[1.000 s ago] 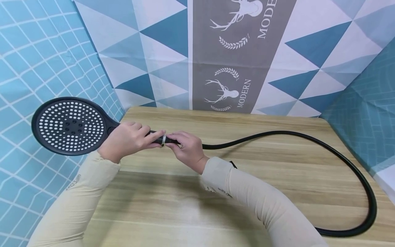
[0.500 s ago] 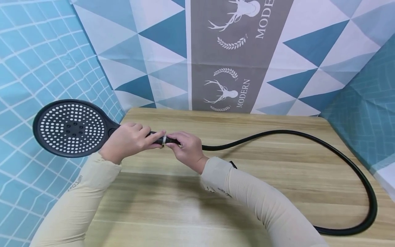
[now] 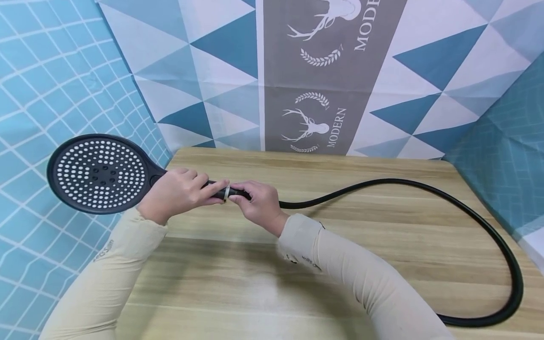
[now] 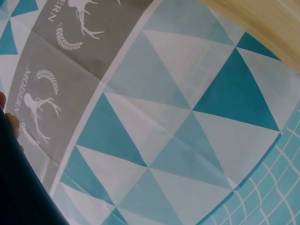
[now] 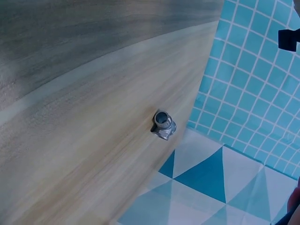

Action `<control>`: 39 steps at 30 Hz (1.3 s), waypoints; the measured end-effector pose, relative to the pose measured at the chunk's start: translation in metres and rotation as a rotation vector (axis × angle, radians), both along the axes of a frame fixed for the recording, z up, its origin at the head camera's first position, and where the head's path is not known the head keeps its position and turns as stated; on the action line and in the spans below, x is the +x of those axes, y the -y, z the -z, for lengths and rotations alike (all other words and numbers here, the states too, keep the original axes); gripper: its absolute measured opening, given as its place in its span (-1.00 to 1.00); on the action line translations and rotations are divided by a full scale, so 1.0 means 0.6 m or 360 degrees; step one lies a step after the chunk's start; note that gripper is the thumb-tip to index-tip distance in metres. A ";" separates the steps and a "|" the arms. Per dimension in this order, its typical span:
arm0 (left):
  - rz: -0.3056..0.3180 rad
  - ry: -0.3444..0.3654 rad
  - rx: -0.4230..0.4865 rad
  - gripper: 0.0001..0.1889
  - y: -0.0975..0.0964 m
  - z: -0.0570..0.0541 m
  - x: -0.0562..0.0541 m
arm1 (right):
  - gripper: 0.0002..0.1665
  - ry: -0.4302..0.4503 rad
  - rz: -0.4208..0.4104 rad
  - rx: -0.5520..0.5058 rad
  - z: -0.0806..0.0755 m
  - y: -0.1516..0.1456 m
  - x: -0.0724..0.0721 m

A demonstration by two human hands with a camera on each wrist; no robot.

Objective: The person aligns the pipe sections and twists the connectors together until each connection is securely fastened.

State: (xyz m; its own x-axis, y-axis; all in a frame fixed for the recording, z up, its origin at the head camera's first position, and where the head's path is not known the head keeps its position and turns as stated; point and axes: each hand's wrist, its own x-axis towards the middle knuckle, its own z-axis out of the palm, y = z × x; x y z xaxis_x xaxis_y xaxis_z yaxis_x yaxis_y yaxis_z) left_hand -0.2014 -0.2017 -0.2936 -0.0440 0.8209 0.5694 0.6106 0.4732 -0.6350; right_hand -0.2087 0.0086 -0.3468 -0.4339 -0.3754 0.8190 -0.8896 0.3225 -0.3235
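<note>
A black handheld shower head (image 3: 99, 174), its round face dotted with pale nozzles, is at the left in the head view, nozzle face towards the camera. My left hand (image 3: 176, 191) grips its handle just below the face. Farther right, a pale ring (image 3: 226, 192) circles the joint between handle and hose. Thumb and fingers of my right hand (image 3: 263, 203) pinch the hose end right beside that ring. From there the black hose (image 3: 467, 212) loops away to the right. In the left wrist view a dark rounded shape (image 4: 23, 183) fills the lower left corner.
Both hands are over a wooden tabletop (image 3: 238, 293). On it, near the edge in the right wrist view, stands a small metal pipe fitting (image 5: 163, 124). A blue tile-patterned sheet (image 3: 46, 94) borders the left, and a triangle-patterned wall covering (image 3: 225, 94) rises behind.
</note>
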 end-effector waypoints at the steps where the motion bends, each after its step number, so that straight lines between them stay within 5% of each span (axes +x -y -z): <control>1: -0.0001 0.0001 -0.0003 -0.55 0.001 -0.001 0.000 | -0.73 0.0047 -0.0017 0.0000 -0.002 0.000 0.001; 7: -0.0002 0.0004 -0.0024 -0.54 0.002 -0.003 0.000 | -0.72 0.0416 -0.0081 0.0036 -0.010 -0.006 0.003; 11: -0.0002 0.0025 -0.0026 -0.52 0.000 -0.005 -0.003 | -0.63 0.0453 -0.0068 0.0073 -0.008 -0.014 0.003; 27: -0.0003 0.0098 0.0012 -0.49 -0.010 -0.012 0.000 | -0.75 -0.0425 0.0023 -0.0029 0.004 -0.015 -0.009; 33: 0.0014 0.0082 0.0013 -0.49 -0.008 -0.012 -0.001 | -0.74 -0.0551 0.0034 -0.0059 0.003 -0.012 -0.012; 39: 0.0019 0.0052 0.0015 -0.49 -0.004 -0.008 -0.003 | -0.74 -0.0534 0.0056 -0.0059 0.003 -0.008 -0.009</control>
State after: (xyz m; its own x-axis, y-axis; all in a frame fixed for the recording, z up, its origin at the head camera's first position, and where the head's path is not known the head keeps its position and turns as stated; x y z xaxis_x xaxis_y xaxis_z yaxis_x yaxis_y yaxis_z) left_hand -0.2031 -0.1994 -0.2888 -0.0528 0.8161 0.5755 0.6365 0.4716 -0.6103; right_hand -0.2140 0.0134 -0.3485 -0.1498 -0.3321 0.9313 -0.9370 0.3484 -0.0265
